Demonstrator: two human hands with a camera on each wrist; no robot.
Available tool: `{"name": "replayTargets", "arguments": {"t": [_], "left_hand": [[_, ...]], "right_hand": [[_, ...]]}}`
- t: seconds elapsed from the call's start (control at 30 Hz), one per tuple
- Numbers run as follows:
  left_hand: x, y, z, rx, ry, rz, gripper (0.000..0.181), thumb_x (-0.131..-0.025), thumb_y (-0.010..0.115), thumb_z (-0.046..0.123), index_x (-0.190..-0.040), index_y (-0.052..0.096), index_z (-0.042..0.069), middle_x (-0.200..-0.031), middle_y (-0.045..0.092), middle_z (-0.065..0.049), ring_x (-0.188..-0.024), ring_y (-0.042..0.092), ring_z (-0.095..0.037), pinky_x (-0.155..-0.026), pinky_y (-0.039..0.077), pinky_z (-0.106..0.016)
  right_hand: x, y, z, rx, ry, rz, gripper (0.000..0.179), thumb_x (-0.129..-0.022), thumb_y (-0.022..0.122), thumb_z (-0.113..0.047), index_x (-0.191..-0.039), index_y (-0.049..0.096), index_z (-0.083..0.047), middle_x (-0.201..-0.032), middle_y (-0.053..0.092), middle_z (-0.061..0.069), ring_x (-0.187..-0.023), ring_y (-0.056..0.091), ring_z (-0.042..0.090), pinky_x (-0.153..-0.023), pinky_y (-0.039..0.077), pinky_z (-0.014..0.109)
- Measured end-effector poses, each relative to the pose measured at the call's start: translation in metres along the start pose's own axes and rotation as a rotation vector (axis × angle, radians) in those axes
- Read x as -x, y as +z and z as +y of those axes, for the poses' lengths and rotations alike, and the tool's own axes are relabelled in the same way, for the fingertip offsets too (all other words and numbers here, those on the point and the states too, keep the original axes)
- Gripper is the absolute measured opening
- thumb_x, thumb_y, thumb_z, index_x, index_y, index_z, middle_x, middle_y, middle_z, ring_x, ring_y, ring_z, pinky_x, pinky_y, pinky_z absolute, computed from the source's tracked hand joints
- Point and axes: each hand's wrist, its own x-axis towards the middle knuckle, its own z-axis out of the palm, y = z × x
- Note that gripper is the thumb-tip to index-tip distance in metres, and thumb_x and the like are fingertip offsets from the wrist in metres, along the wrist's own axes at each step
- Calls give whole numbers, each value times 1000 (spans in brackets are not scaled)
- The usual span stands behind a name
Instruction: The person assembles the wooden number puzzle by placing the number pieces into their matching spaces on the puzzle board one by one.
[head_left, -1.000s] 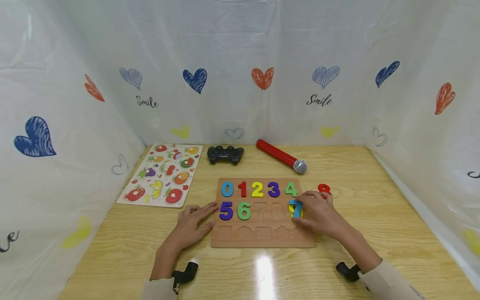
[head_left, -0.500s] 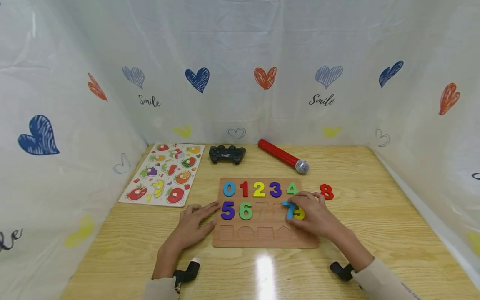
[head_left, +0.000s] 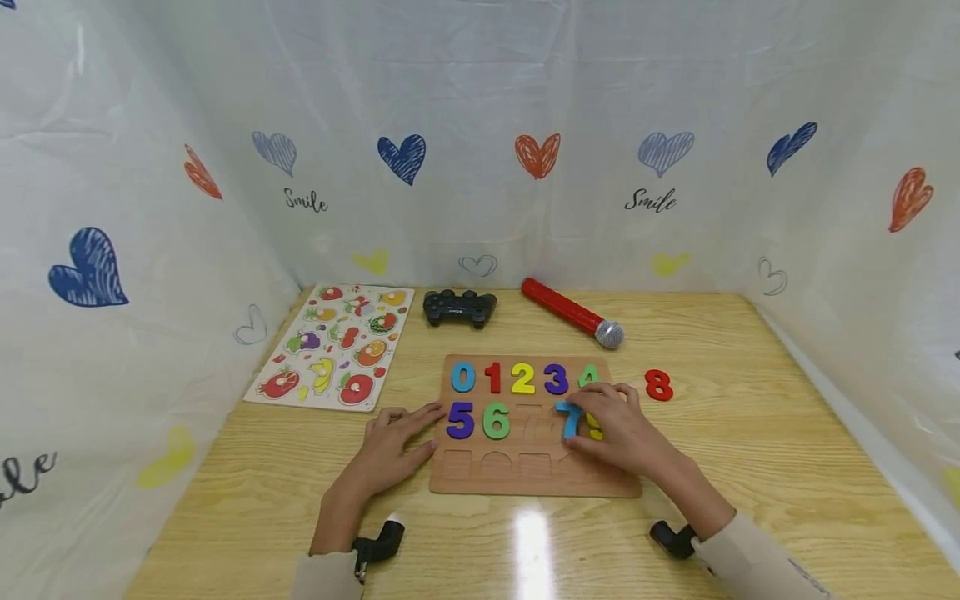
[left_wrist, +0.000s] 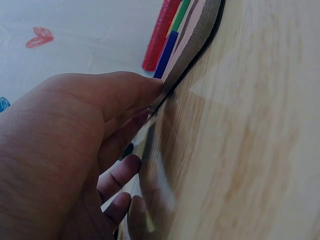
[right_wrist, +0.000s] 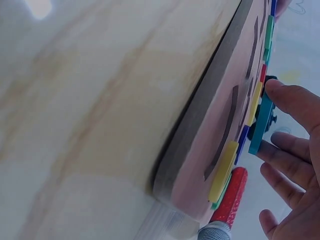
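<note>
My right hand (head_left: 621, 429) pinches a blue number seven (head_left: 569, 421) between thumb and fingers; the right wrist view shows the blue piece (right_wrist: 262, 125) held above the board. Beneath and beside it lies a wooden number puzzle board (head_left: 480, 483). Partly hidden by the right fingers is a yellow nine (head_left: 595, 427) at the end of the middle row. At the board's left edge rests my left hand (head_left: 390, 450), thumb and fingertips touching the edge. Purple five (head_left: 461, 421) and green six (head_left: 496, 422) sit in the middle row, with an outlined recess beside them.
A red eight (head_left: 659, 385) lies on the table right of the board. Behind stand a black game controller (head_left: 459, 307) and a red microphone (head_left: 570, 310). To the left is a fruit puzzle board (head_left: 311, 400). Curtains with printed hearts surround the table.
My right hand has carried the blue seven leftward over the board, from above the yellow nine toward the middle of the row. The left hand keeps its place at the edge.
</note>
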Motion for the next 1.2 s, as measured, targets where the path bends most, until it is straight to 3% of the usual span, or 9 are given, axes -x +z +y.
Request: {"name": "replayTargets", "arguments": {"t": [0.63, 1.2], "left_hand": [[0, 0, 0, -8, -8, 2, 52, -100, 61, 37, -150, 50, 30, -155, 42, 10, -113, 37, -22, -90, 26, -48], [-1, 1, 0, -23, 2, 18, 52, -99, 61, 38, -149, 51, 28, -155, 43, 9, -113, 38, -22, -89, 27, -47]], "right_hand": [[-13, 12, -9, -9, -98, 44, 53, -82, 85, -31, -126, 68, -7, -122, 68, 1, -125, 48, 32, -102, 20, 59], [-26, 20, -22, 16, -77, 13, 52, -83, 83, -37, -127, 68, -12, -126, 67, 2, -129, 46, 32, -104, 21, 60]]}}
